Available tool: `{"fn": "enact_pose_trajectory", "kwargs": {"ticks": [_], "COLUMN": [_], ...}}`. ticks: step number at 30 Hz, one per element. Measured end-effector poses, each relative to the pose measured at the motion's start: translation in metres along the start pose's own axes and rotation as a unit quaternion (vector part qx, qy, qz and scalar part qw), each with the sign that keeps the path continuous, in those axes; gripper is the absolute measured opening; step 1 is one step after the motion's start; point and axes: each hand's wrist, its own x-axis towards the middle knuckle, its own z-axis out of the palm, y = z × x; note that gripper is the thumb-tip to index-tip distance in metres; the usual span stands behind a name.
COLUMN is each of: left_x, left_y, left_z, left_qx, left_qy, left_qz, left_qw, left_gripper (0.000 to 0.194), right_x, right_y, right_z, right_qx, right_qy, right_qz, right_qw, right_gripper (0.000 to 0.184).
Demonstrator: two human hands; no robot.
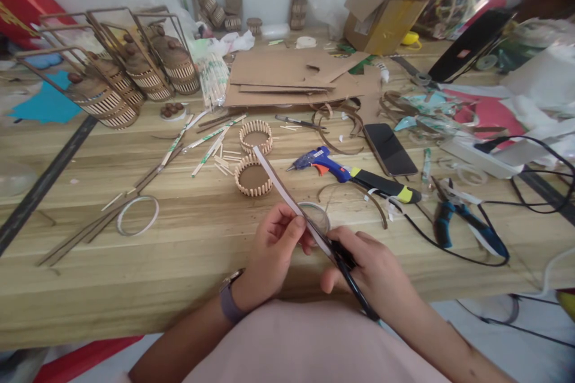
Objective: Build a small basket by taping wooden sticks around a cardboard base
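Note:
Between the thumb and fingers of my left hand [272, 246] is a narrow cardboard strip [279, 184], pale on its upper face and brown along its edge. It slants from the middle of the table down toward my right hand [377, 263]. That hand is closed around black-handled scissors [354, 288] at the strip's near end. The blades are mostly hidden, so whether they touch the strip is unclear. Behind the strip's far end stand two small rings of upright sticks on cardboard bases, a nearer stick ring [254, 190] and a farther stick ring [256, 146]. A tape roll [321, 210] lies behind my hands.
A blue glue gun [327, 164], a phone [390, 149] and pliers [465, 218] with a cable lie to the right. Cardboard sheets [291, 66] are at the back. Several stick-covered cardboard buckets [108, 105] stand at left. Another tape ring [139, 230] lies near brown strips [96, 221].

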Motion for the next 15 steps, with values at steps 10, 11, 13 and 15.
{"fn": "enact_pose_trajectory", "kwargs": {"ticks": [10,11,13,15], "left_x": [0.0008,0.0008,0.0008,0.0005], "left_y": [-0.0030,-0.0030,-0.0032,-0.0036], "left_z": [0.0013,0.0010,0.0004,0.0000], "left_qx": [-0.007,-0.008,-0.009,-0.009], "left_qy": [-0.021,-0.021,-0.024,-0.026], "left_qz": [0.002,0.004,0.009,0.011], "left_qw": [1.000,1.000,1.000,1.000], "left_gripper": [0.031,0.030,0.028,0.028], "right_x": [0.0026,0.0029,0.0031,0.0031], "right_y": [0.0014,0.0016,0.0025,0.0035], "right_z": [-0.0011,-0.0010,-0.0005,0.0004], "right_qx": [-0.008,-0.008,-0.009,-0.011], "right_qy": [-0.035,-0.034,-0.032,-0.028], "right_qz": [0.031,0.027,0.021,0.022], "right_qw": [0.999,0.999,0.999,0.999], "right_gripper": [0.046,0.046,0.046,0.046]}}
